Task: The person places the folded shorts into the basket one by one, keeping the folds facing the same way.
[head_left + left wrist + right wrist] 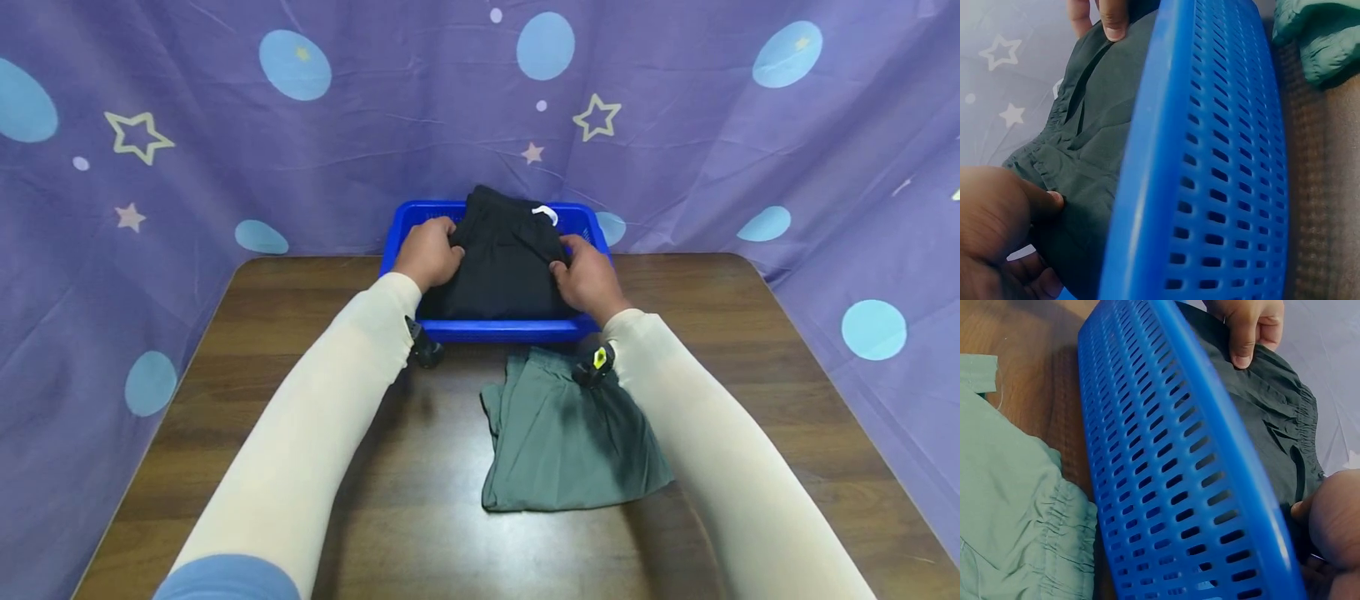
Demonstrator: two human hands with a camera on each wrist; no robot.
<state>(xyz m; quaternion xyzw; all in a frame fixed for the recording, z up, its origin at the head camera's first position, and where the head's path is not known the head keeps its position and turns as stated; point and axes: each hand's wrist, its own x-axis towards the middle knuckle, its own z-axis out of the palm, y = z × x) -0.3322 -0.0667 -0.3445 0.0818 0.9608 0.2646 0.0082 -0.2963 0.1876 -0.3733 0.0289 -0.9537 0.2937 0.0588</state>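
Observation:
Black shorts (510,258) with an elastic waistband lie folded in a blue plastic basket (506,331), their waistband toward the back rim. My left hand (431,254) pinches the left edge of the shorts, thumb on top. At the opposite edge, my right hand (588,275) pinches the cloth the same way; the fingers under the fabric are partly hidden. In the left wrist view both hands grip the black shorts (1091,125) behind the basket's slotted wall (1229,156). Green shorts (566,442) lie folded on the table in front of the basket, below my right wrist.
The brown wooden table (285,375) reaches back to a purple curtain (450,100) with stars and dots. A white tag or cord end (546,214) shows at the black waistband. The basket stands at the table's back edge, close to the curtain.

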